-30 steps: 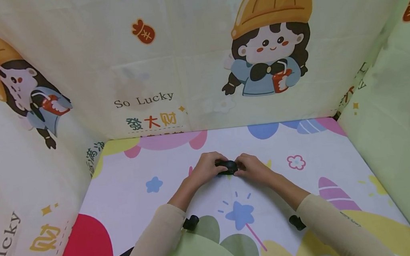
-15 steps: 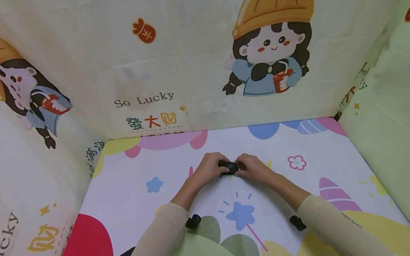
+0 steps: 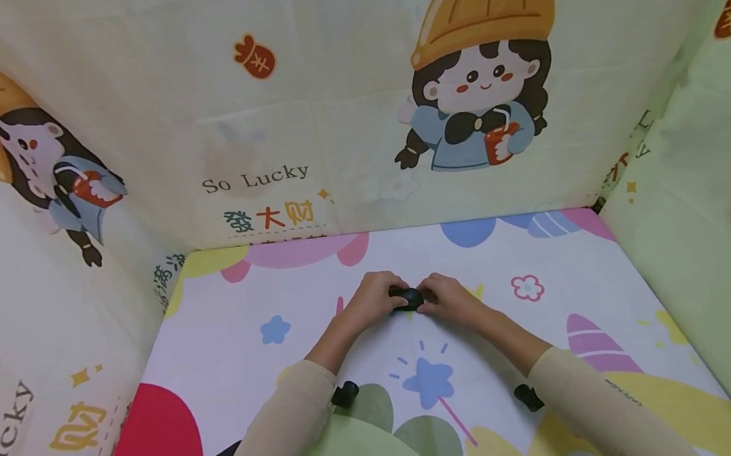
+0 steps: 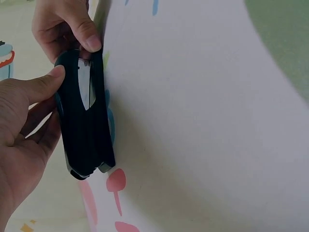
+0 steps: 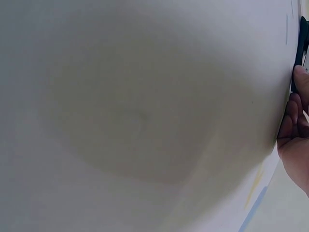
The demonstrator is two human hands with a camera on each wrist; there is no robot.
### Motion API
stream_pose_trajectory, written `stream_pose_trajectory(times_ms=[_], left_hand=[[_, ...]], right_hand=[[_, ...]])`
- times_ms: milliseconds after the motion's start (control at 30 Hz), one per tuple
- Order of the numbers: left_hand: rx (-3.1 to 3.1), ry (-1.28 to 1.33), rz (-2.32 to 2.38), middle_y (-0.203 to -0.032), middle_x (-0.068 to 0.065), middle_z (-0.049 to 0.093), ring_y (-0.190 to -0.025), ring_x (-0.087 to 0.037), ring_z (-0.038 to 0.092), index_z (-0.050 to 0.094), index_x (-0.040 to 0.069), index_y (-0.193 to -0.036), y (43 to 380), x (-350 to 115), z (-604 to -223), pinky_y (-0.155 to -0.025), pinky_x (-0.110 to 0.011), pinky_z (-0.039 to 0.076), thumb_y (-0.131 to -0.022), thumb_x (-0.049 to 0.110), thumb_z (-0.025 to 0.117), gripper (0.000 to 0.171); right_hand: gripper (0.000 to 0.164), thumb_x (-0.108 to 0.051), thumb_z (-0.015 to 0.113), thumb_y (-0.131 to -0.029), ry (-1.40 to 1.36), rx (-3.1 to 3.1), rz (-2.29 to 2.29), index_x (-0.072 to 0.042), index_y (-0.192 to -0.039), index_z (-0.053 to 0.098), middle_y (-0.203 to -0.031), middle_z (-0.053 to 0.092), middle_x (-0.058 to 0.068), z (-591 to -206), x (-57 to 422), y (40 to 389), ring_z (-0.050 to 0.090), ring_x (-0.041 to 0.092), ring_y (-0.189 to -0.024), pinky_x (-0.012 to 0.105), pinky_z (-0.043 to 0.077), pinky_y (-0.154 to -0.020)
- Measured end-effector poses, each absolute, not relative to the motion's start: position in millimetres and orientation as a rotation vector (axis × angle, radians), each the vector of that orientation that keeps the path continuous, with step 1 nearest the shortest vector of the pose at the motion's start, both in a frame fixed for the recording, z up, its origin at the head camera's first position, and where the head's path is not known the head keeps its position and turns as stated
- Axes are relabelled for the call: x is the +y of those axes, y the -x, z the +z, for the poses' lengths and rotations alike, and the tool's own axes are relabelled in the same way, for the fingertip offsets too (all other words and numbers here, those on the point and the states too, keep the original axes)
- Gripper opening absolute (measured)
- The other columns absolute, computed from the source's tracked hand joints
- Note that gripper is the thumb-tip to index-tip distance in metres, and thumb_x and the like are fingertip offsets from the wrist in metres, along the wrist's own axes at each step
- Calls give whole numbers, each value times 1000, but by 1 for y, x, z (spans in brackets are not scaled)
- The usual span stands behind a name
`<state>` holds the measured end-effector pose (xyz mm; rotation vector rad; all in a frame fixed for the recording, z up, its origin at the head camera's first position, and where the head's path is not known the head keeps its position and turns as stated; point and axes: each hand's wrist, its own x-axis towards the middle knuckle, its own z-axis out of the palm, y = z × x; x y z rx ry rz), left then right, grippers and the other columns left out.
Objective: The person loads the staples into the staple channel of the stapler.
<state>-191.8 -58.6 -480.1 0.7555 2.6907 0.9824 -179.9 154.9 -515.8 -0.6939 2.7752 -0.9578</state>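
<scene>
A black stapler (image 3: 412,298) lies lengthwise between both hands, low over the middle of the table. My left hand (image 3: 373,300) grips its body from the left, thumb along the near side. At its other end my right hand (image 3: 452,298) pinches the tip between thumb and fingers. In the left wrist view the stapler (image 4: 79,130) shows a metal strip inside its opening, with the right thumb at that end. The right wrist view catches only part of the right hand (image 5: 295,125) and a dark edge of the stapler (image 5: 300,53) at the far right.
The table (image 3: 236,381) wears a white cover printed with stars and coloured shapes. Patterned cloth walls (image 3: 356,114) rise behind and on both sides. Small black wrist cameras (image 3: 345,394) sit by the sleeves.
My left hand has shifted very slightly to the right with the stapler between one second and half a second ago. The right hand stays in place with its pinch on the end.
</scene>
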Motion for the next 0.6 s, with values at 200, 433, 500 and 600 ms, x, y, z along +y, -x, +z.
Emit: stream_pose_trajectory(times_ms=[200, 433, 500, 600], left_hand=[[2701, -747, 1004, -112, -9, 76, -108, -23, 69, 78, 5, -114, 190, -58, -480, -103, -40, 55, -91, 12, 79, 23], [2720, -771, 1024, -112, -7, 76, -107, -20, 68, 77, 6, -115, 187, -61, -483, -99, -37, 56, -92, 14, 79, 24], [2728, -784, 1035, -111, -7, 76, -106, -20, 68, 77, 7, -114, 186, -63, -484, -98, -37, 56, -91, 14, 80, 24], [2730, -812, 1051, -112, -7, 75, -106, -20, 68, 77, 6, -115, 185, -65, -484, -97, -37, 56, -91, 13, 81, 26]], right_hand=[[29, -16, 83, -89, 694, 2776, -944, -2, -112, 71, -101, 66, 7, -514, 157, 180, 63, 18, -90, 36, 57, -84], [34, -18, 84, -87, 699, 2769, -966, -2, -114, 70, -102, 66, 7, -513, 159, 178, 64, 19, -92, 37, 57, -85], [37, -19, 84, -87, 699, 2763, -980, -1, -116, 70, -104, 67, 7, -513, 160, 177, 64, 19, -95, 38, 58, -87], [41, -20, 84, -87, 690, 2759, -990, -2, -120, 69, -108, 68, 8, -511, 161, 176, 65, 21, -99, 39, 58, -90]])
